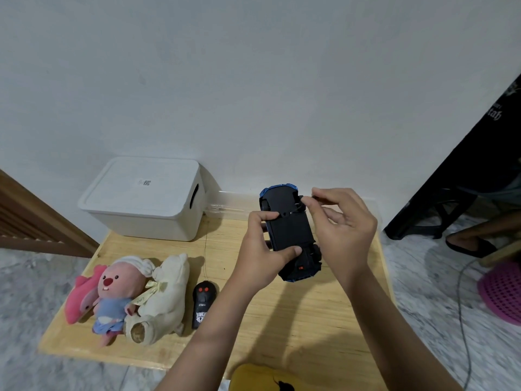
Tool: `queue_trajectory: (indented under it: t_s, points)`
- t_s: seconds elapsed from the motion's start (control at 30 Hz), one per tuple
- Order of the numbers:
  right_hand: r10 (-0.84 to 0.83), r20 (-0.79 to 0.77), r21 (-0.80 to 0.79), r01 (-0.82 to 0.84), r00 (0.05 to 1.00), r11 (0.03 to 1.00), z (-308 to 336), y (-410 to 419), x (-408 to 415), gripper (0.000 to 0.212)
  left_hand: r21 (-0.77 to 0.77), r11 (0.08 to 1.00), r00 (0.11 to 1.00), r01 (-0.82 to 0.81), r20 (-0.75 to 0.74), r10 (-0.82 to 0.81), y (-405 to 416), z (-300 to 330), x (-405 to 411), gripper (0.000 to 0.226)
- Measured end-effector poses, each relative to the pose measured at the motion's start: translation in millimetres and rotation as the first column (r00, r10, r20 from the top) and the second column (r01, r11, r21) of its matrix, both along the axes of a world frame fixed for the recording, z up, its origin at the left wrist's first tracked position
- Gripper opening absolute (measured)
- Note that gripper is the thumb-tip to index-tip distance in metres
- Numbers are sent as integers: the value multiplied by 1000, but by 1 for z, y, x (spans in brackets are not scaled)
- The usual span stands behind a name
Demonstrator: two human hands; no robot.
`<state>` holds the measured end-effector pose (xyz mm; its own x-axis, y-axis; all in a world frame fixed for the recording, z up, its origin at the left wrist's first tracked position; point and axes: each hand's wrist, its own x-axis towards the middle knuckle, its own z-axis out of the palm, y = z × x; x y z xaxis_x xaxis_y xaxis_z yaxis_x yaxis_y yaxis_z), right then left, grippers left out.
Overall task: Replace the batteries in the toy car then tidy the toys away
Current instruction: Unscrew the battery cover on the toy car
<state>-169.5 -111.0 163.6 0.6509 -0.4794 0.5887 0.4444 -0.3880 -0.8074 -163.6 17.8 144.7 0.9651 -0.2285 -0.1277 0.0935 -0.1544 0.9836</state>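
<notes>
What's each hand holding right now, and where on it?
Left hand grips the upturned toy car by its side, thumb on the underside. Right hand pinches something small at the car's far end; too blurred to identify.

Your left hand (pixel 260 249) grips the upturned toy car (pixel 290 235) with curled fingers; your right hand (pixel 342 221) pinches at its front end, both forearms raised.

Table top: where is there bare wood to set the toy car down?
Bare wood on the table lies between the remote control and the right edge, under the held toy car. The left side is crowded: storage box, pink plush, cream teddy.
</notes>
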Motion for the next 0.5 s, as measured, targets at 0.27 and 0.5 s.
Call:
queue_trajectory:
  t_s: [0.27, 0.5]
  points:
    - [110, -36, 120, -105, 993, 987, 5, 4, -6, 23, -18, 1000, 1000, -11, 17, 11, 4, 2, -4, 57]
    - [49, -15, 107, -47, 999, 993, 3, 11, -8, 25, -23, 999, 999, -40, 31, 40, 8, 3, -8, 55]
